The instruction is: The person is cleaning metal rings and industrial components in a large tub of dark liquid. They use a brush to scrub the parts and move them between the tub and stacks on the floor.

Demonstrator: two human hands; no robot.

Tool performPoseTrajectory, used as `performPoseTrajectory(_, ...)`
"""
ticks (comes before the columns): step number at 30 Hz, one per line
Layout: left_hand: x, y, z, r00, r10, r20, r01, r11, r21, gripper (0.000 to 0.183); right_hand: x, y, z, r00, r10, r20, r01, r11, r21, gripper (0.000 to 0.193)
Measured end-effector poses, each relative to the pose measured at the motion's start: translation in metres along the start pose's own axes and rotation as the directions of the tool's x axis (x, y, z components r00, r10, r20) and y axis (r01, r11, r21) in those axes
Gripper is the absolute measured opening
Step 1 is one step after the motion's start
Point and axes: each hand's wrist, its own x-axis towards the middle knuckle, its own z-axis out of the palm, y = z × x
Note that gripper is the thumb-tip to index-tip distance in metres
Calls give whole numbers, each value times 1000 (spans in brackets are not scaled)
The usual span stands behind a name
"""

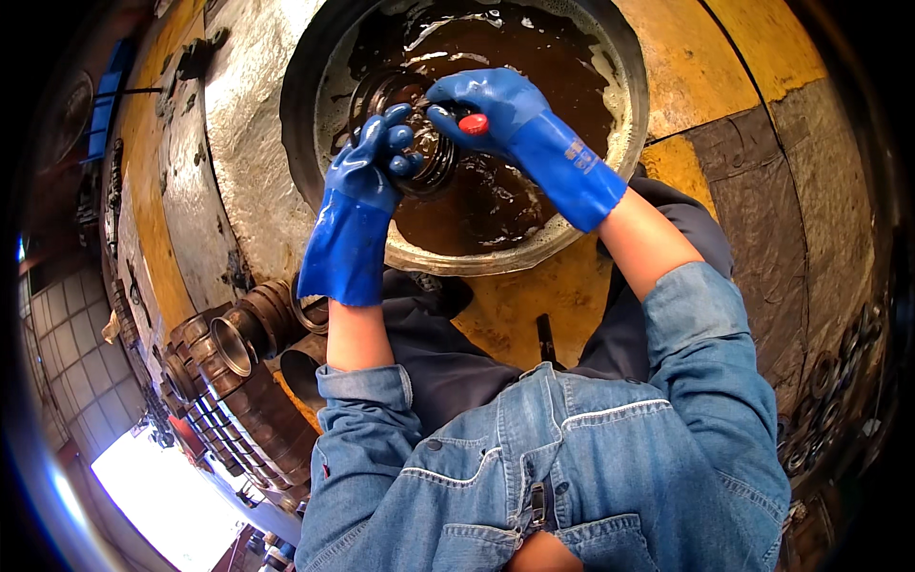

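Note:
Both my hands wear long blue rubber gloves and are over a round basin [303, 124] of brown, foamy liquid. My left hand [367, 167] has its fingers curled round the near left side of a dark, wet, ring-shaped metal part [440, 172] with several ridges. At the far right side of that part, my right hand [496, 100] is closed round a tool with a red handle end [474, 124]. The tool's working end is hidden by the glove and the part, so its kind does not show.
Several rusty cylindrical metal parts [229, 343] stand to the left, close to my left forearm. More dark rings [824, 377] lie at the right edge. Worn yellow and grey floor plates [681, 62] surround the basin, and my legs are spread on its near side.

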Motion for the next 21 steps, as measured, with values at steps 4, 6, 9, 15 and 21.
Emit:
performPoseTrajectory(4,2,-14,16,999,33,25,-34,997,72,46,-12,-1,15,922,385,32,-383,922,-50,31)
performPoseTrajectory(6,1,-19,11,999,43,5,-43,998,49,46,-8,-8,8,798,527,292,-546,838,-20,33)
performPoseTrajectory(9,2,-24,11,999,49,-10,-48,998,47,47,-22,-9,-4,703,508,498,-682,680,269,35)
performPoseTrajectory(15,2,-29,6,993,91,-71,-80,985,152,48,-62,-10,-16,972,-121,203,-40,762,647,37)
performPoseTrajectory(21,3,-33,2,997,72,-32,-68,991,111,47,-38,-9,-8,833,308,460,-454,855,249,26)
